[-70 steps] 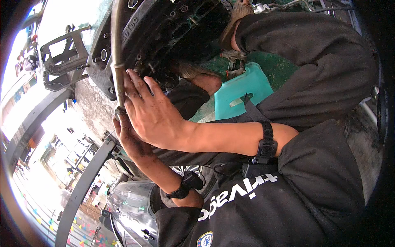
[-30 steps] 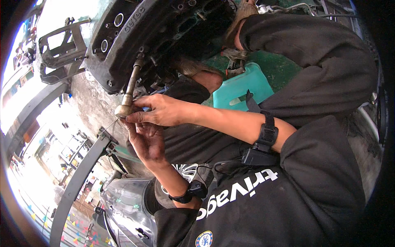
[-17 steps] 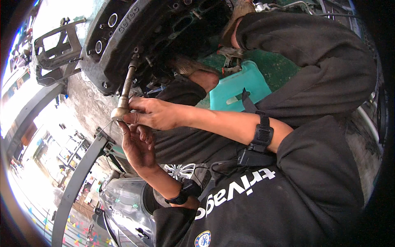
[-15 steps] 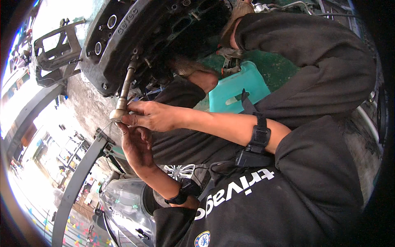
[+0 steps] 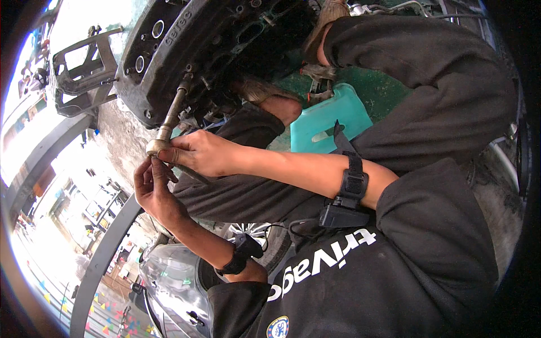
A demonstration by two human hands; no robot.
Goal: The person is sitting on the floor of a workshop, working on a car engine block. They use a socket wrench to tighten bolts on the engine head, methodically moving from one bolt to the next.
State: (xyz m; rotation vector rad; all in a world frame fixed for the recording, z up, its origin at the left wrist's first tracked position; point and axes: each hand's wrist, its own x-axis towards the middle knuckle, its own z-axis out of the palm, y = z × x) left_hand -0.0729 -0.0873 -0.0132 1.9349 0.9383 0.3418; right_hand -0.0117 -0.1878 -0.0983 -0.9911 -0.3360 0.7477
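A dark, greasy engine (image 5: pixel 186 42) with raised lettering fills the upper part of the view. A long steel socket extension (image 5: pixel 176 110) slants from a bolt on its near side down to a ratchet wrench (image 5: pixel 191 173). My right hand (image 5: pixel 203 153) is closed around the ratchet's round head, and the handle sticks out below the palm. From underneath, my left hand (image 5: pixel 158 188) pinches at the end of that head with thumb and fingertips; its other fingers are curled. Whether a small part sits between the left fingertips cannot be seen.
My bare foot (image 5: pixel 282 108) is beside the engine, close to a teal plastic stool (image 5: pixel 332 115). A metal bracket frame (image 5: pixel 84 70) stands left of the engine. Lower left are a grey steel beam (image 5: pixel 104 262) and a car (image 5: pixel 172 281) with its wheel (image 5: pixel 270 248).
My left hand has moved left from under the right hand, its fingertips now at the ratchet head. The ratchet's handle has come into view below my right hand. The extension stays on the bolt.
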